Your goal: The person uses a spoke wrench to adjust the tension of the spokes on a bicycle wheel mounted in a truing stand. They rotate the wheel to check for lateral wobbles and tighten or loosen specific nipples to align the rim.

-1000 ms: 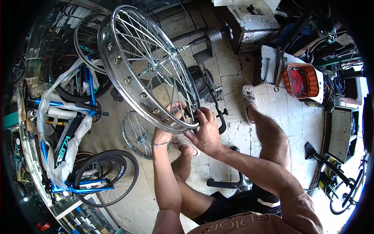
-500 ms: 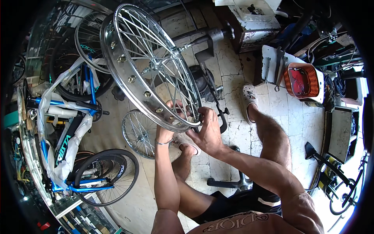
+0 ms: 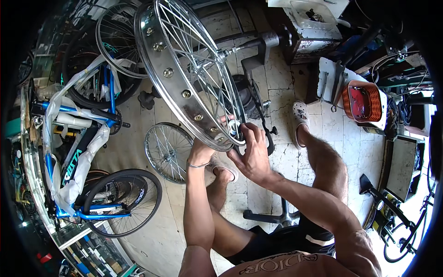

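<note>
A spoked metal wheel (image 3: 177, 87) with a wide, shiny, hole-studded rim and no tyre is mounted in a dark truing stand (image 3: 254, 60). My left hand (image 3: 202, 150) reaches behind the near end of the rim. Most of its fingers are hidden, though a fingertip or two show between the spokes. On the other side of that end, my right hand (image 3: 254, 154) has its fingers bent and closed against the spokes at the rim's edge. By those fingertips sits a small round metal piece (image 3: 235, 129), partly covered; its exact kind is unclear.
Left stands a blue bicycle frame (image 3: 50, 168) partly wrapped in white plastic, with wheels beside it. A smaller wheel (image 3: 167, 152) lies on the tiled floor. At right, an orange basket (image 3: 349, 102) and wrenches (image 3: 339, 76) rest on a white surface. A stand's dark base (image 3: 267, 216) is near my legs.
In the picture, the wheel sits farther right and higher, and its rim shows a wider face. Both hands remain at its near end; the small round metal piece shows more plainly.
</note>
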`<act>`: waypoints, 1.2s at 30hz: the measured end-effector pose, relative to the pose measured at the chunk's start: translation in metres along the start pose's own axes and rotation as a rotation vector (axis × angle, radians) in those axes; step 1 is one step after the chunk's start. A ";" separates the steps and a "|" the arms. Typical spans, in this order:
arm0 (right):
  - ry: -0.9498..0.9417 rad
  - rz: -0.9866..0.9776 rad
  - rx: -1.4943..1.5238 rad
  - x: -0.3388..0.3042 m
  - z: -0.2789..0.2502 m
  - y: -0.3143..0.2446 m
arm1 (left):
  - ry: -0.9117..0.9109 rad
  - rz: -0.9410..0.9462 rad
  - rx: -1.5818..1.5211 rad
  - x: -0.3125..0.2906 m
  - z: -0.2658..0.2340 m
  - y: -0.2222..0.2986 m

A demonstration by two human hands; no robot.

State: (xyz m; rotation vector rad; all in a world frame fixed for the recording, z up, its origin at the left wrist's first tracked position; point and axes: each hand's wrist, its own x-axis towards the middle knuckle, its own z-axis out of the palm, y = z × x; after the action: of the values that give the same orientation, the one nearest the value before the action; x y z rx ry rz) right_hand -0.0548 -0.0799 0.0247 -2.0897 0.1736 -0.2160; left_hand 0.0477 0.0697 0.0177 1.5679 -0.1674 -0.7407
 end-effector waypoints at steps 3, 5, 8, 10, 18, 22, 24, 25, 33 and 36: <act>-0.062 0.036 -0.005 0.006 -0.006 -0.001 | -0.099 -0.063 -0.166 -0.003 -0.005 0.004; -0.093 0.049 0.003 0.006 -0.008 -0.004 | -0.071 -0.095 -0.166 -0.005 -0.007 -0.005; -0.098 0.047 -0.001 0.007 -0.011 -0.001 | -0.046 -0.091 -0.094 -0.001 -0.001 -0.004; -0.093 0.022 0.014 0.008 -0.013 0.001 | -0.050 -0.087 -0.212 -0.001 0.002 -0.004; -0.060 0.035 0.058 0.007 -0.016 -0.007 | -0.029 -0.070 -0.293 0.004 0.018 0.004; -0.057 0.081 0.083 0.006 -0.012 -0.004 | 0.288 -0.129 -0.045 0.006 0.041 0.019; -0.055 0.101 0.100 0.005 -0.009 -0.004 | 0.348 -0.063 0.115 0.011 0.038 0.007; -0.036 0.099 0.110 0.004 -0.005 -0.003 | 0.361 -0.099 0.246 0.013 0.032 0.005; -0.087 0.111 0.086 0.002 -0.005 0.002 | 0.250 -0.129 0.095 -0.003 0.004 0.006; -0.097 0.123 0.079 0.005 -0.009 0.003 | 0.176 -0.104 0.051 -0.006 0.006 0.007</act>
State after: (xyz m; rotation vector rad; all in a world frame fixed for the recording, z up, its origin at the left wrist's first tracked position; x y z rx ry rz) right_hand -0.0523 -0.0899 0.0267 -1.9980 0.2303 -0.0460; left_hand 0.0418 0.0670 0.0269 1.6921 0.0251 -0.6788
